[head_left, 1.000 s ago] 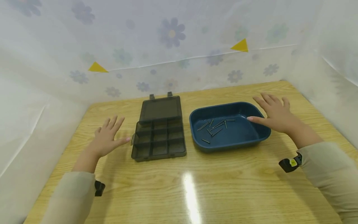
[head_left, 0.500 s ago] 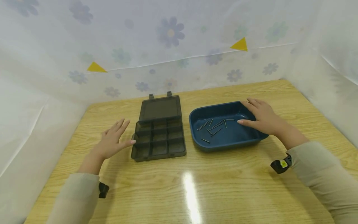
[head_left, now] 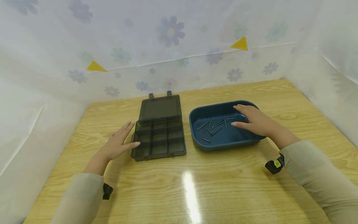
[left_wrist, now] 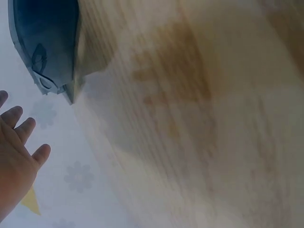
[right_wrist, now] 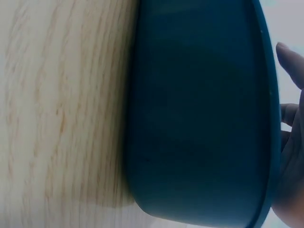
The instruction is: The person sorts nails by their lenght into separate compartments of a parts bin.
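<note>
My left hand (head_left: pixel 115 145) hovers at the left side of a dark, see-through compartment box (head_left: pixel 159 154), fingers extended and holding nothing. The box's lid (head_left: pixel 160 107) is folded back, away from me; its small compartments hold nothing I can make out. Over the right end of a blue tray (head_left: pixel 223 146) hangs my right hand (head_left: pixel 258 123), its fingers fairly straight and gripping nothing. Several thin nails (head_left: pixel 216 131) lie loose in the tray's left and middle part. In the right wrist view the tray's outer wall (right_wrist: pixel 199 114) hides part of that hand.
A wood-grain table (head_left: pixel 156 193) carries both containers, box left and tray right, with a narrow gap between them. White flowered sheeting (head_left: pixel 167 68) stands behind the table and along both sides. Two yellow triangles (head_left: pixel 240 44) mark the back sheet.
My right hand has moved left, from beyond the tray's right rim to over its inside. My left hand has shifted slightly right, closer to the box. Box, tray and nails stay put.
</note>
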`<state>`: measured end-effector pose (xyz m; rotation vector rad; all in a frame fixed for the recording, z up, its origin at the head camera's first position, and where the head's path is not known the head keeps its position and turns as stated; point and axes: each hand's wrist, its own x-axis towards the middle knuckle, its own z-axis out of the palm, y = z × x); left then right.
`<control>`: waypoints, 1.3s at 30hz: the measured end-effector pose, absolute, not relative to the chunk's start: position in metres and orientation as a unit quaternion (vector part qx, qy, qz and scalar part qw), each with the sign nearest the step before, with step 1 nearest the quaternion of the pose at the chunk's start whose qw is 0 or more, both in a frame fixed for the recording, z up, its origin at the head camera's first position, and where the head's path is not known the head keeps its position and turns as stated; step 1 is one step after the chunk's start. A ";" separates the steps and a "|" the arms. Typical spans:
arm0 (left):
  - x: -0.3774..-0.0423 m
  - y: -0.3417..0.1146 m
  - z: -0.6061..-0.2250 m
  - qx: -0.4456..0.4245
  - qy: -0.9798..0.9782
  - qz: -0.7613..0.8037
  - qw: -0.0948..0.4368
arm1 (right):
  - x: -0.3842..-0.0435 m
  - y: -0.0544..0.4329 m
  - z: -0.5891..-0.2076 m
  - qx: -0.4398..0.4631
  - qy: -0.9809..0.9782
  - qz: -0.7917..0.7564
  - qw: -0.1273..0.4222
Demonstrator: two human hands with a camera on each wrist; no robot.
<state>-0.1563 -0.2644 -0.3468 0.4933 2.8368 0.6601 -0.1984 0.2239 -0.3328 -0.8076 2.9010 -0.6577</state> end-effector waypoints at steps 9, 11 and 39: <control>-0.157 -0.264 -0.357 0.153 0.949 0.251 0.110 | -0.204 0.219 -0.335 -0.235 0.940 -0.234 0.081; -0.157 -0.264 -0.359 0.152 0.946 0.264 0.114 | -0.207 0.218 -0.334 -0.233 0.940 -0.235 0.089; -0.157 -0.253 -0.361 0.149 0.907 0.358 0.166 | -0.238 0.218 -0.342 -0.212 0.937 -0.218 0.172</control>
